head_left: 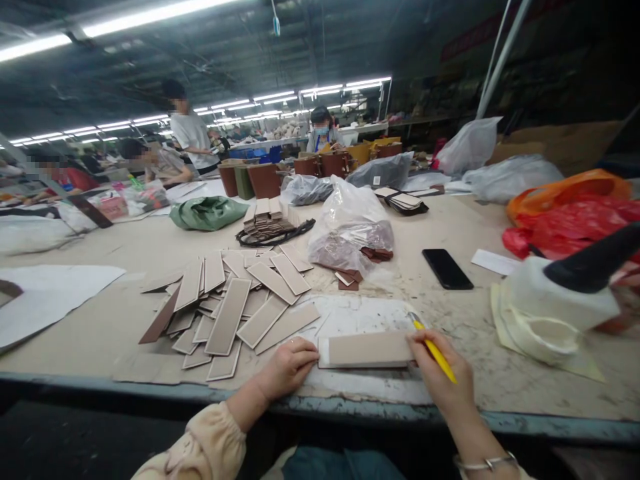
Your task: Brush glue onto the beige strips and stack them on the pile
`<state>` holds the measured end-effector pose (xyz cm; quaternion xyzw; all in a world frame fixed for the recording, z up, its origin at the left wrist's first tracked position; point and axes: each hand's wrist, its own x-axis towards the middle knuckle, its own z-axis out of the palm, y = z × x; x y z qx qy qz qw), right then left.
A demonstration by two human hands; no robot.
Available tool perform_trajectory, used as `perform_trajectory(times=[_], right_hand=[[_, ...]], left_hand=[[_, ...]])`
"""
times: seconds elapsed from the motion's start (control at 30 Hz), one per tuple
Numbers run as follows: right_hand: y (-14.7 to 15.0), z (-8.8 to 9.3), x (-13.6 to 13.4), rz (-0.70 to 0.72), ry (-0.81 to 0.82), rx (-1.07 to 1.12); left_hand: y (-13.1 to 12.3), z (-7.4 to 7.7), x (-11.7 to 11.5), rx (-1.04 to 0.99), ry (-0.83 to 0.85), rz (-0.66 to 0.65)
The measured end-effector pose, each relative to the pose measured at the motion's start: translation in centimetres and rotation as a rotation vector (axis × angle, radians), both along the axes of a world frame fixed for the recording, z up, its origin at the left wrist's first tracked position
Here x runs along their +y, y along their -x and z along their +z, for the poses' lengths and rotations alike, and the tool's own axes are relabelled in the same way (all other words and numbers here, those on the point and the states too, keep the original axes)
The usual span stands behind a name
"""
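A flat beige strip (370,349) with a pale band at its left end lies near the table's front edge. My left hand (290,367) is closed, its fingertips pinching the strip's left end. In my right hand (445,370) is a slim yellow pen-like tool (437,357) with a metal-looking tip, pointing up and left; its exact kind is unclear. The fingertips of that hand also touch the strip's right end. Under the strip is a stained white sheet (360,313). Just left of it, many similar beige pieces with light edges form a loose pile (230,310).
Behind the pile stand bundled strips (267,223), a clear plastic bag (350,227) and a green bag (207,212). To the right are a black phone (447,269), a white bottle with a black top (555,297), a tape roll (553,339) and red bags (575,217). Several people work farther back.
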<state>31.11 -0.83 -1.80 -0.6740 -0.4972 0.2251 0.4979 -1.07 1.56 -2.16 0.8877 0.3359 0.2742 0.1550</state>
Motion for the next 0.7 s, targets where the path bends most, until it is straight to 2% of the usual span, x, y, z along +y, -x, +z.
perform_trajectory(times=[0.13,0.27,0.47,0.7], right_hand=[[1.0,0.0,0.3,0.038,0.013,0.006],[1.4,-0.1,0.5,0.067,0.001,-0.008],[1.4,-0.6,0.6,0.1,-0.026,-0.141],[1.5,-1.2,0.7,0.133,-0.021,-0.127]], left_hand=[[0.0,0.3,0.2,0.071,-0.005,-0.038],[0.0,0.2,0.2,0.066,-0.008,-0.043],[-0.2,0.4,0.1,0.061,0.006,-0.033],[-0.3,0.5,0.0,0.071,0.044,-0.024]])
